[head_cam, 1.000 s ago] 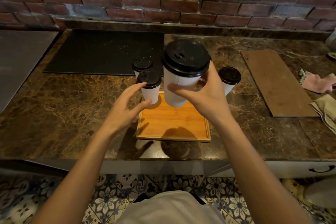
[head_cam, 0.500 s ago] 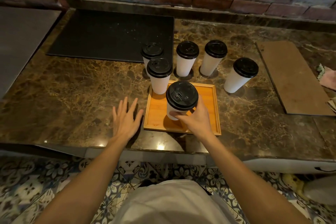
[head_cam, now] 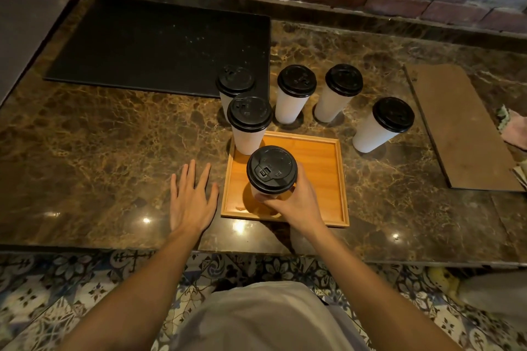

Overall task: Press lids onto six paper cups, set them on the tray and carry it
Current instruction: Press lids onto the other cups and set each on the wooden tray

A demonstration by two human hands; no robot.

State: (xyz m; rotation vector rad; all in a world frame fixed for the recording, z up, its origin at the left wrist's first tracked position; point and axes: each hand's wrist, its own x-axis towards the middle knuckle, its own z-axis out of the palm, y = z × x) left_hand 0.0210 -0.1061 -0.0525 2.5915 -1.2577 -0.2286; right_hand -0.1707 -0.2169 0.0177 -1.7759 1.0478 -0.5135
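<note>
Fingers: right hand curled round the near lidded cup; left hand spread flat over the counter, holding nothing
Near cup: stood upright in the tray, near-left part
Second cup: lidded; stood at the tray's far-left corner
Other four cups: lidded; stood on the counter behind and right of the tray

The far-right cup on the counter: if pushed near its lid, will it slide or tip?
This cup is tall with a narrow base, so a high push would likely tip it. Pushed low, it would probably slide, since the counter looks polished. Its weight is unclear: the lid hides the contents.
</note>
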